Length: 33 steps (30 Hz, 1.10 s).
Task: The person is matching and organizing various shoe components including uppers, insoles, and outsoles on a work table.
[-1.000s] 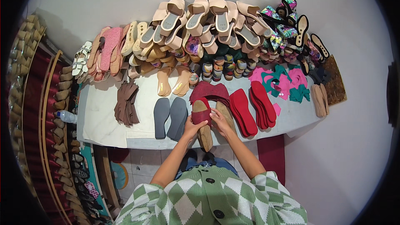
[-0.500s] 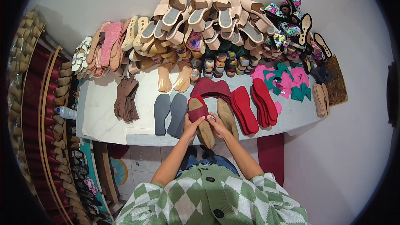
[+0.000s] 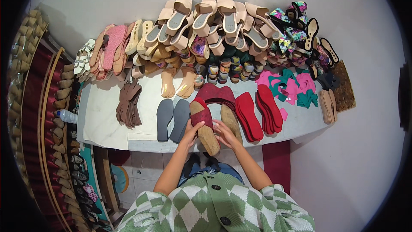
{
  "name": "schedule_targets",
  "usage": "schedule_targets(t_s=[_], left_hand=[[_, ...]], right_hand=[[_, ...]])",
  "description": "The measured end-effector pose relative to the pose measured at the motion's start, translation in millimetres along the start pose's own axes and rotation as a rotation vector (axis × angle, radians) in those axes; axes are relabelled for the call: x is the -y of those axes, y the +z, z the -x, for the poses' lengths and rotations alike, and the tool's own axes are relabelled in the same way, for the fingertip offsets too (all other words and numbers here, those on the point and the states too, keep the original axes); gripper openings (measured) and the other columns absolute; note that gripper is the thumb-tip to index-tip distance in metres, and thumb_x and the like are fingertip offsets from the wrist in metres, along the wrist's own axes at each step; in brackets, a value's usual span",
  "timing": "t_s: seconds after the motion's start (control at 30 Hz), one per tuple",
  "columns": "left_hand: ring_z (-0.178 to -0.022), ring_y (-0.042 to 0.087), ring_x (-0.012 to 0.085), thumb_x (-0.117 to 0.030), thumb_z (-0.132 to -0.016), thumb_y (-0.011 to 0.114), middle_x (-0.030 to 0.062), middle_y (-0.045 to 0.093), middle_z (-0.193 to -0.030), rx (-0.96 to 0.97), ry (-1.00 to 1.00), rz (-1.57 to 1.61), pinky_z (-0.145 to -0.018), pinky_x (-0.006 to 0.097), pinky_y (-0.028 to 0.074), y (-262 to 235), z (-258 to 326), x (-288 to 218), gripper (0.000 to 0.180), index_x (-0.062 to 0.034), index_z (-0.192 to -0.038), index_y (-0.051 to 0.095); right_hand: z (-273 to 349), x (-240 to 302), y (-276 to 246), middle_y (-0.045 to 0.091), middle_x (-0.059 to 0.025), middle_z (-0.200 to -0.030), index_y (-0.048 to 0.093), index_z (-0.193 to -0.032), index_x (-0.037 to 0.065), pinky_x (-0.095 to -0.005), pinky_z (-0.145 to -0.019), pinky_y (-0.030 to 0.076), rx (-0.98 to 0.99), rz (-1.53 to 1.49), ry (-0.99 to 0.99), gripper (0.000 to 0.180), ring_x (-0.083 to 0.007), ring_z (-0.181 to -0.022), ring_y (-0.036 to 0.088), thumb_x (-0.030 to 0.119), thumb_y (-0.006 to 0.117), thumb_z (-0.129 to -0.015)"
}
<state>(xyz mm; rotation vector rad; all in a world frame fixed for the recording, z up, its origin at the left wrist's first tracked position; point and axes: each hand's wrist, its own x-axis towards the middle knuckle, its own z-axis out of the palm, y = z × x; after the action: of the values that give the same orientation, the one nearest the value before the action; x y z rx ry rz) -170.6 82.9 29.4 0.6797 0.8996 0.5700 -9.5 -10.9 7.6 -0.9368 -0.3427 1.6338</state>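
My left hand (image 3: pixel 191 133) grips the edge of a wooden shoe last (image 3: pixel 207 141), its thumb over a dark red strap (image 3: pixel 201 118) that wraps across the last. A red sole edge shows along the last's side. My right hand (image 3: pixel 228 135) is at the other side of the last, fingers stretched and apart, fingertips close to the strap's edge; whether they touch it I cannot tell. A second wooden last (image 3: pixel 231 122) lies on the table just beyond my right hand. Behind the held last is a curved stack of dark red strap pieces (image 3: pixel 216 93).
Grey soles (image 3: pixel 165 120) lie to the left, red insoles (image 3: pixel 249 120) to the right. Brown strips (image 3: pixel 129 105) and pink and green cut pieces (image 3: pixel 285 85) sit farther out. Heeled sandals (image 3: pixel 205 15) are piled along the back wall. A shelf of lasts (image 3: pixel 64 94) stands at far left.
The last has tilted and turned in my left hand, so more of its side shows. My right hand has loosened from the strap, its fingers spreading. The head view has shifted slightly.
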Motion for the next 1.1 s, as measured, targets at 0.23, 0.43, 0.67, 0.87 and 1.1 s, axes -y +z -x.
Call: schedule_targets(t_s=[0.23,0.43,0.67,0.87,1.1], left_hand=[[-0.105,0.054,0.0239,-0.025,-0.073,0.075,0.0144,0.05,-0.117,-0.111,-0.01,-0.02,-0.086,0.035,0.046,2.1,5.2,0.4,0.074,-0.0034,-0.129,0.031],[-0.098,0.057,0.02,-0.031,-0.081,0.066,0.0081,0.053,-0.11,-0.048,0.031,0.099,-0.084,0.034,0.048,-0.1,-1.9,3.5,0.057,-0.0077,-0.125,0.039],[-0.109,0.053,0.021,-0.041,-0.082,0.059,0.0092,0.051,-0.121,0.132,-0.007,0.183,-0.092,0.034,0.043,-7.1,0.1,-3.4,0.062,-0.005,-0.129,0.039],[-0.111,0.053,0.0239,-0.047,-0.083,0.052,0.0119,0.053,-0.124,0.207,0.103,0.395,-0.096,0.037,0.041,2.4,-1.9,0.8,0.064,-0.0015,-0.128,0.043],[-0.116,0.049,0.0257,-0.039,-0.082,0.056,0.0138,0.047,-0.131,0.217,0.121,0.532,-0.099,0.038,0.038,1.0,-6.5,13.9,0.065,-0.0004,-0.131,0.038]], right_hand=[[30.5,-6.0,-3.8,0.041,-0.0093,-0.134,0.014,-0.145,0.014,-0.0383,-0.097,0.035,0.128,0.127,0.306,0.071,-0.0198,-0.12,0.043,0.026,0.056,-0.089],[30.1,-11.2,-2.3,0.028,-0.0107,-0.144,0.014,-0.146,0.014,-0.0351,-0.102,0.032,0.18,0.202,0.028,0.079,-0.0211,-0.129,0.033,0.025,0.063,-0.085],[46.4,31.7,34.6,0.027,-0.0141,-0.144,0.02,-0.144,0.011,-0.0324,-0.106,0.024,0.137,0.673,-0.345,0.081,-0.0198,-0.13,0.03,0.021,0.068,-0.08],[57.8,57.2,55.4,0.047,-0.0159,-0.116,0.027,-0.143,0.013,-0.0323,-0.096,0.033,0.032,1.166,-0.351,0.081,-0.0243,-0.106,0.047,0.024,0.071,-0.076],[43.3,47.6,31.4,0.045,-0.0105,-0.099,0.03,-0.142,0.014,-0.0295,-0.09,0.034,0.081,1.029,-0.41,0.06,-0.021,-0.094,0.045,0.027,0.055,-0.089]])
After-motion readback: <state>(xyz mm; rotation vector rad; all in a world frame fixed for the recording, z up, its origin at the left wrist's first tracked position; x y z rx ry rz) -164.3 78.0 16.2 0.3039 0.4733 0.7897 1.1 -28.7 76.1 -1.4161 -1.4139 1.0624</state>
